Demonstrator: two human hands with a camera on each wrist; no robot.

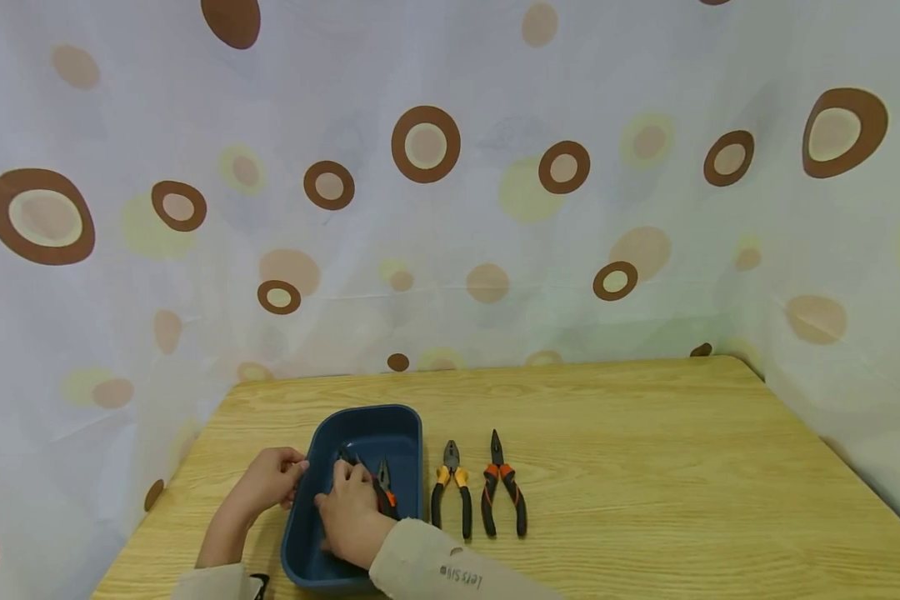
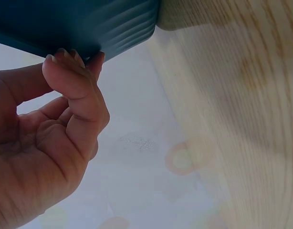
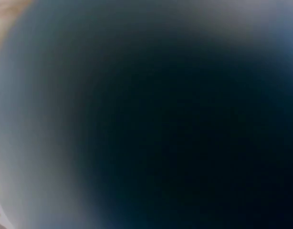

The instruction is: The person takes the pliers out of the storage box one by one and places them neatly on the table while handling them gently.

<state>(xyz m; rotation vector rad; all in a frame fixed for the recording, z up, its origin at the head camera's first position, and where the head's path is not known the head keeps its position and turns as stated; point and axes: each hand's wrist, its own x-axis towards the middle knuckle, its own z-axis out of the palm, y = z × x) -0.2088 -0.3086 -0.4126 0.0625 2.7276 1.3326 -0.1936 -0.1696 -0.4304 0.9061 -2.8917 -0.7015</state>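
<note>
A dark blue plastic bin (image 1: 296, 542) stands at the left of the table. My left hand (image 1: 273, 477) pinches its left rim between thumb and bent fingers; the left wrist view shows these fingertips at the bin's edge (image 2: 132, 28). My right hand (image 1: 351, 512) reaches down inside, fingers bent over pliers whose dark jaws (image 1: 347, 454) stick out past them. Its fingertips are hidden, so whether it grips them cannot be told. Just right of it in the bin lie pliers with a grey head (image 1: 384, 475) and orange-black handles. The right wrist view is dark and blurred.
Right of the bin, combination pliers (image 1: 452, 487) with yellow-black handles lie on the wooden table (image 1: 645, 467). Beside them are long-nose pliers (image 1: 501, 487) with orange-black handles. A patterned curtain (image 1: 480, 225) hangs behind the table and along both sides.
</note>
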